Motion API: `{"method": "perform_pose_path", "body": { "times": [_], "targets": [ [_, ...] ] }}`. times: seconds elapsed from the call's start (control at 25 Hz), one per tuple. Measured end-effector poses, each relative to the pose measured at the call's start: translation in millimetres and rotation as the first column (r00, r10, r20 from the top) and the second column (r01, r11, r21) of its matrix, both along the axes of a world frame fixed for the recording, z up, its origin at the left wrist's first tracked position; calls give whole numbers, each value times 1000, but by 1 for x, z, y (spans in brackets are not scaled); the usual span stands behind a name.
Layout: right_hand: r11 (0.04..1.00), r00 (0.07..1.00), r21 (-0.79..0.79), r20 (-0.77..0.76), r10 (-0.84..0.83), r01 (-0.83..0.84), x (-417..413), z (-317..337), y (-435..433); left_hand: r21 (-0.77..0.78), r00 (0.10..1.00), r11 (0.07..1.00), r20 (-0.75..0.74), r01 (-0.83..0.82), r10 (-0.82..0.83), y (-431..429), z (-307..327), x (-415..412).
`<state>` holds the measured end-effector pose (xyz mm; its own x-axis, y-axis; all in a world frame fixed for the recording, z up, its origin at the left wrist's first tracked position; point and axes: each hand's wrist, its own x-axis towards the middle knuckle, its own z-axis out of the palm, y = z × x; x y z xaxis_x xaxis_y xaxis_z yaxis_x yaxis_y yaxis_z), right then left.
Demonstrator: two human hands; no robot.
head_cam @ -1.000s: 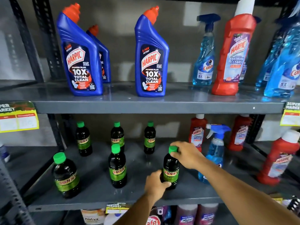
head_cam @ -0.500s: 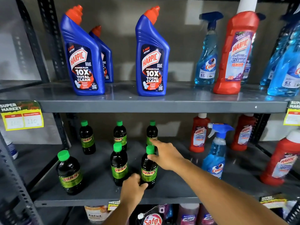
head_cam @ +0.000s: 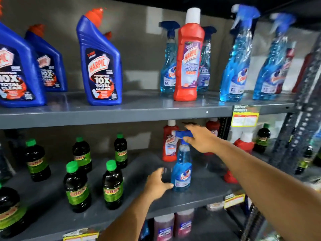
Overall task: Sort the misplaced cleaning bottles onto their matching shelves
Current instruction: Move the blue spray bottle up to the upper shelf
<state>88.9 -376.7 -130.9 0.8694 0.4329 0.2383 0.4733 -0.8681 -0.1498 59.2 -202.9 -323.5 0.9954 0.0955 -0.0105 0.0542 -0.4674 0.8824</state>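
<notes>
Grip, right hand [head_cam: 202, 140]: fingers curled at the trigger head of the blue Colin spray bottle [head_cam: 181, 171] on the lower shelf [head_cam: 156, 204], closure unconfirmed through blur. Left hand [head_cam: 156, 184] spread wide at its base. Risks: toppling; knocking red Harpic bottles [head_cam: 169, 145] behind; catching upper shelf lip [head_cam: 121, 117] while lifting.

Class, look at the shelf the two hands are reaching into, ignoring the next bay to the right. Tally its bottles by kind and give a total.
Dark bottles with green caps: 6
Blue spray bottle: 1
Red bottles with white caps: 3
Total: 10
</notes>
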Motion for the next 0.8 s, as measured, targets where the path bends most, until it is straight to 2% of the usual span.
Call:
{"method": "perform_pose_path", "body": {
  "times": [0.08, 0.16, 0.36, 0.44, 0.6, 0.68, 0.8],
  "targets": [
    [999, 998, -50, -68, 3, -6, 12, 3, -4, 67, 1000, 998, 6, 5, -5, -10, 8, 18],
    [998, 999, -51, -47, 23, -25, 22, 2, -7, 90, 999, 995, 23, 43, -46, -19, 12, 32],
    [993, 994, -53, 26, 105, -104, 28, 3, -18, -6, 991, 996, 98, 94, -93, -29, 11, 46],
    [983, 983, -41, 24, 180, -178, 14, 8, -20, -6, 990, 997, 118, 81, -80, -25, 14, 34],
    [946, 940, -9, 104, 324, -325, -25, 44, -27, -108, 986, 991, 155, 77, -60, -17, 52, -8],
    [919, 914, 73, 161, 373, -388, -46, 78, -32, -139, 980, 987, 193, 79, -51, -16, 92, -42],
    [802, 872, 353, 285, 398, -482, -67, 139, -39, -142, 951, 981, 296, 131, -84, -17, 171, -94]
  ]
}}
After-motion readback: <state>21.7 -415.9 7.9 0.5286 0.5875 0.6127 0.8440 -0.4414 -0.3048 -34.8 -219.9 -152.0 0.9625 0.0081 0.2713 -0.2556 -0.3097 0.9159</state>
